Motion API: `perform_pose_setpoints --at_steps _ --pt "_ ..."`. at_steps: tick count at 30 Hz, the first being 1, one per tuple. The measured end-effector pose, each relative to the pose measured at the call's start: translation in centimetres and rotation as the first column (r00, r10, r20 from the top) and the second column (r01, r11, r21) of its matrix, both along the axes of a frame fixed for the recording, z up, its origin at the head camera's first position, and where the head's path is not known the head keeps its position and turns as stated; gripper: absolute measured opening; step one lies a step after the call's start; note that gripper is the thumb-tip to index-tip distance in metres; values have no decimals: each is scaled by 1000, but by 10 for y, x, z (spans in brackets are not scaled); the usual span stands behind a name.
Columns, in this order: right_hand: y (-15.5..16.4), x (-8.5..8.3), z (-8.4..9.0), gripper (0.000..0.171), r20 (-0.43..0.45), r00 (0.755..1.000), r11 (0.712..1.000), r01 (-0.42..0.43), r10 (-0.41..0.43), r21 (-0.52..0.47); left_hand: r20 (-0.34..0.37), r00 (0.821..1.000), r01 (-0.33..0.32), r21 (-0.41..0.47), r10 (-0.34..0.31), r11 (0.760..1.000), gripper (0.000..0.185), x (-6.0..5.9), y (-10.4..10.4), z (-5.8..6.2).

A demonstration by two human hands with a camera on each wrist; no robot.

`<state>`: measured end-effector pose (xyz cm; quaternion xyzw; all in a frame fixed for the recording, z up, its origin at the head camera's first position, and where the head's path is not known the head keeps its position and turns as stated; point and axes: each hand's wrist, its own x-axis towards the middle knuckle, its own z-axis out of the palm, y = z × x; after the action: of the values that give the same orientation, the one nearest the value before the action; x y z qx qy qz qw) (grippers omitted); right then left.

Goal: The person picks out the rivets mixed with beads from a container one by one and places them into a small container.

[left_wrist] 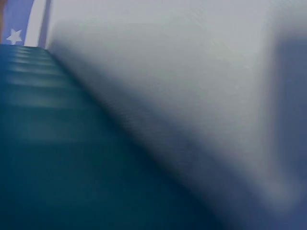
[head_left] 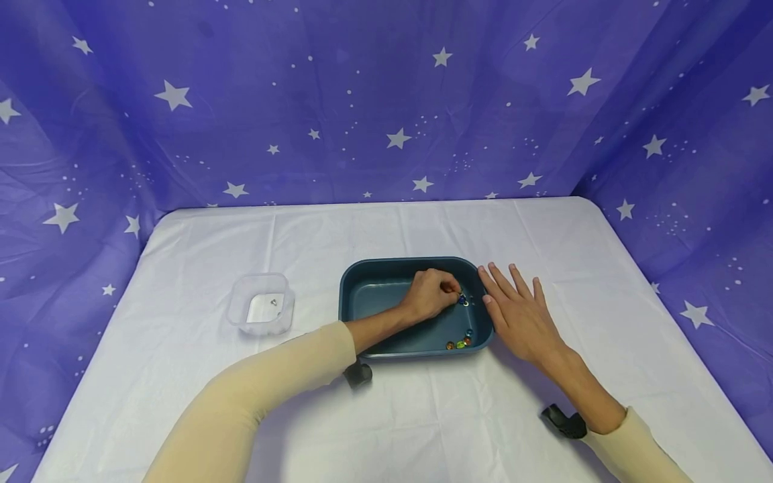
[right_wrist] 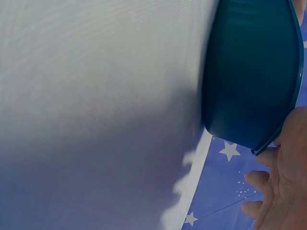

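— We see a white table under starry blue cloth. Hands?
— Our left hand pinches a blue marble inside the tray; our right hand lies spread flat against its rim.

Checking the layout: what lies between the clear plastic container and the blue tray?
Only bare white tablecloth lies between the clear container and the blue tray, as the head view shows.

Clear tub lies left of the tray holding marbles.
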<state>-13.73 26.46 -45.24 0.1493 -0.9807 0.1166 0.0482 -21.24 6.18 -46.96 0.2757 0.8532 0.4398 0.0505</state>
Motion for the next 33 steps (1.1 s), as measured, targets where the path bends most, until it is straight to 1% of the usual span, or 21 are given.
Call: perform_pose_setpoints --at_steps 5,9,13,16,24,29,33 --pt "0 0 0 52 2 1000 1000 4 -4 6 28 999 -33 63 31 997 6 0 -4 12" --pt "-1 0 1 52 2 1000 1000 9 -9 8 56 998 -29 138 21 990 9 3 -10 21" --pt "-1 0 2 52 8 1000 1000 8 -8 13 72 997 -19 207 4 978 13 6 -17 26" --pt "-1 0 2 52 13 1000 1000 5 -5 20 84 996 -25 249 5 968 16 8 -24 30" --pt "-1 0 1 52 13 1000 1000 10 -10 3 119 993 -49 333 10 942 18 12 -49 44" --pt "0 0 0 52 4 1000 1000 8 -8 -6 132 991 -69 371 21 926 18 16 -71 53" --pt "-2 0 0 52 7 1000 1000 3 -3 -14 138 990 -95 397 43 913 19 19 -90 57"
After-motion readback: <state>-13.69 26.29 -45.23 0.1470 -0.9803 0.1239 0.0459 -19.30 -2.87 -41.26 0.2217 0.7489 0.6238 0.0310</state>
